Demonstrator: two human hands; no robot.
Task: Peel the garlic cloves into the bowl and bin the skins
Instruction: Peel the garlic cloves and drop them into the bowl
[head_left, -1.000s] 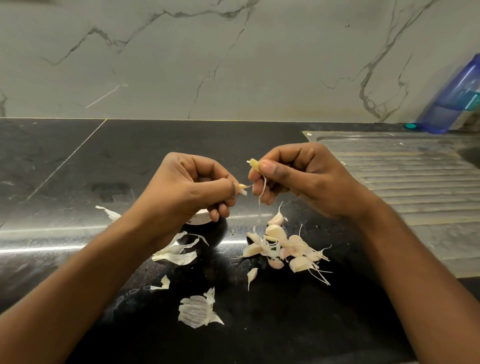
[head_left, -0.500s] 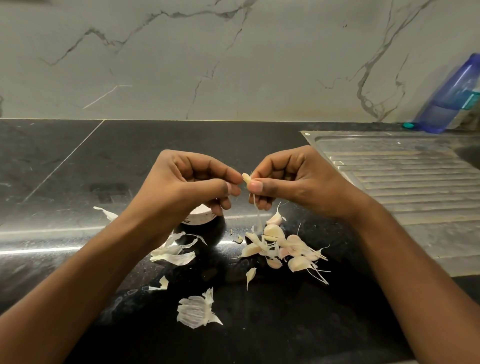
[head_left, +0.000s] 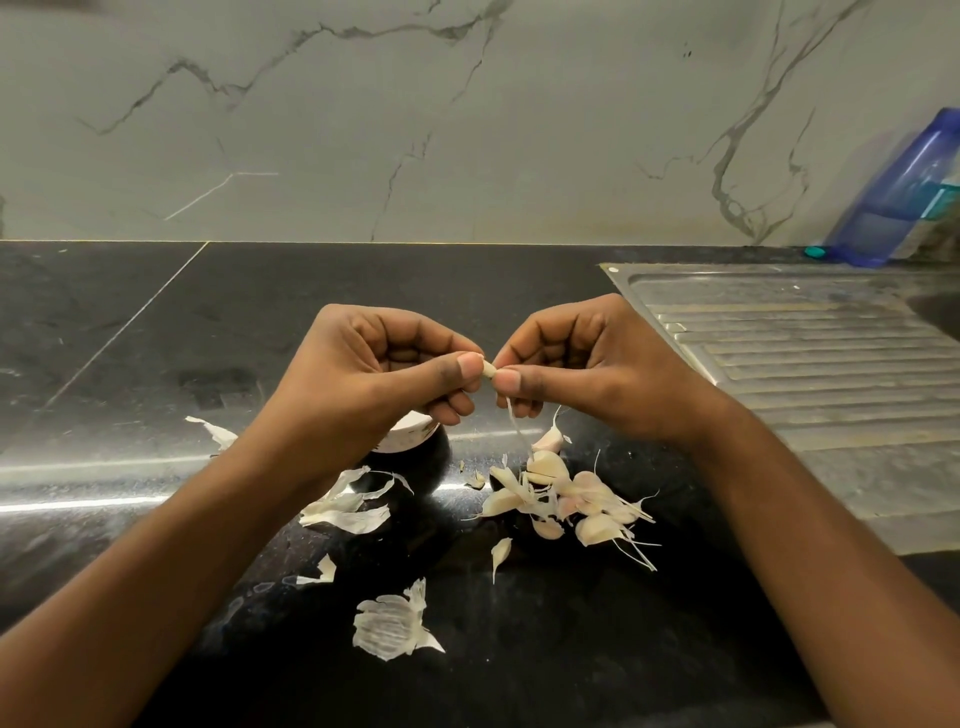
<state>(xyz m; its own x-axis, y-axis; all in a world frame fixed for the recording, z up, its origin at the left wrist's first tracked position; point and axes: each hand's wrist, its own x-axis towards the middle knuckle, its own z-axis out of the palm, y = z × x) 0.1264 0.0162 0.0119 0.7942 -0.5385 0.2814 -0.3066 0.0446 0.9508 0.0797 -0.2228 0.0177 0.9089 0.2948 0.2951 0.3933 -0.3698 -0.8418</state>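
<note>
Now my left hand (head_left: 374, 379) and right hand (head_left: 587, 369) pinch one clove (head_left: 488, 370).
Over the bowl (head_left: 421, 467) (a skin (head_left: 517, 426) dangles); more cloves (head_left: 566, 493) lie right of it.

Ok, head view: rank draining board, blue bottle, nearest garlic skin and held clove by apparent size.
draining board
blue bottle, partly out of frame
garlic skin, nearest camera
held clove, mostly covered

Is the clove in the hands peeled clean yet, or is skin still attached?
Not yet: a thin skin strip hangs from the garlic clove, pinched between the left hand and right hand.
</note>
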